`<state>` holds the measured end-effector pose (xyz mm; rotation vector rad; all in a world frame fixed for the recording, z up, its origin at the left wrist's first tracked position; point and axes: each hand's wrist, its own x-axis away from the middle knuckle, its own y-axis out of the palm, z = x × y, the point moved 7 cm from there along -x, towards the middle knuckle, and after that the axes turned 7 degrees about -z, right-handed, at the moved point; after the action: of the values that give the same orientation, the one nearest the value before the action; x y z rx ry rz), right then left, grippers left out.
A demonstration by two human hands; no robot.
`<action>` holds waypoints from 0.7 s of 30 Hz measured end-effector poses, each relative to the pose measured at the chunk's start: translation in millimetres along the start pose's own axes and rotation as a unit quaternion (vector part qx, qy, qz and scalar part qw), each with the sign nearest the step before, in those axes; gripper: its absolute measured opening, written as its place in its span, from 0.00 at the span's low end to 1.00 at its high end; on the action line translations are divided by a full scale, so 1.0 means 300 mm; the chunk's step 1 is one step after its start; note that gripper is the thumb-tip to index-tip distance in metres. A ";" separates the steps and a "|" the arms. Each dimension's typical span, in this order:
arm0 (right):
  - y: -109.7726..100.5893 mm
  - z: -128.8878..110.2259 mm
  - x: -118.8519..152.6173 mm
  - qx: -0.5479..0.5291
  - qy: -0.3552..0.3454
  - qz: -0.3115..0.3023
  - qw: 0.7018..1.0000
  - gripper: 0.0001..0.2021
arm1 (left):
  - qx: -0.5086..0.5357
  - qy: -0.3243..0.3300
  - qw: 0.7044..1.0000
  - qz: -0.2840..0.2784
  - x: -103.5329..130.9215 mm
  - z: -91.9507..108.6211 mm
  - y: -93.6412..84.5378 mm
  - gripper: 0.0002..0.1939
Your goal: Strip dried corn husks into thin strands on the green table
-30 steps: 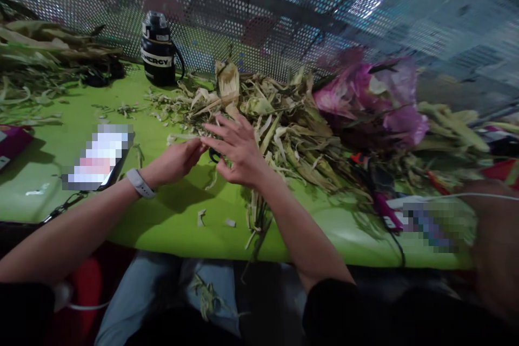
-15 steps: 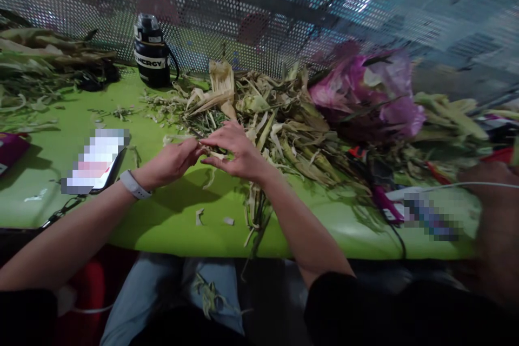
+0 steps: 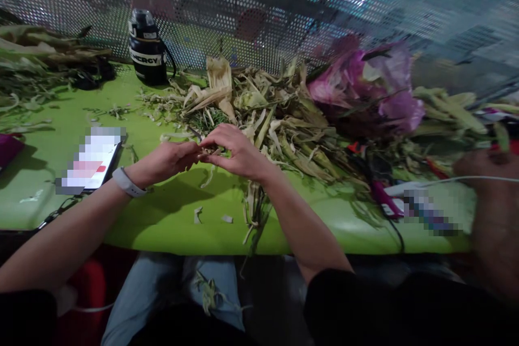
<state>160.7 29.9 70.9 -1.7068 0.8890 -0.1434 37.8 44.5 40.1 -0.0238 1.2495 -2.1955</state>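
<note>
My left hand (image 3: 172, 162) is closed, its fingertips pinching one end of a pale husk strip (image 3: 211, 150). My right hand (image 3: 239, 157) meets it from the other side, thumb and fingers curled round the same strip, which they partly hide. Both hands are held just over the front of a heap of dry corn husks (image 3: 292, 135). A broad, pale husk (image 3: 219, 78) sticks up behind them. Several thin husk shreds (image 3: 253, 208) hang down toward the table's front edge below my right wrist. Two small scraps (image 3: 197, 215) lie nearer to me.
On the green table (image 3: 158, 227) are a phone (image 3: 95, 157) at left, a black bottle (image 3: 148, 51) behind, and a pink plastic bag (image 3: 365, 92) at right. A second phone (image 3: 432, 213) lies right, beside another person's hand (image 3: 484, 167). Perforated metal (image 3: 275, 5) stands behind.
My hands stay together on the husk strip, with fingers slightly shifted. The whole view has shifted a little. At right, the other person's hand now shows a green piece upright in it.
</note>
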 end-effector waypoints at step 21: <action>-0.019 0.013 0.014 -0.073 0.000 0.050 0.996 0.10 | 0.590 -0.157 0.789 -0.068 0.017 -0.007 0.098 0.13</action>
<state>168.4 30.7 73.3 -1.7940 1.0025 -0.0111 47.3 32.7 14.5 0.0268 -0.4454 -2.5733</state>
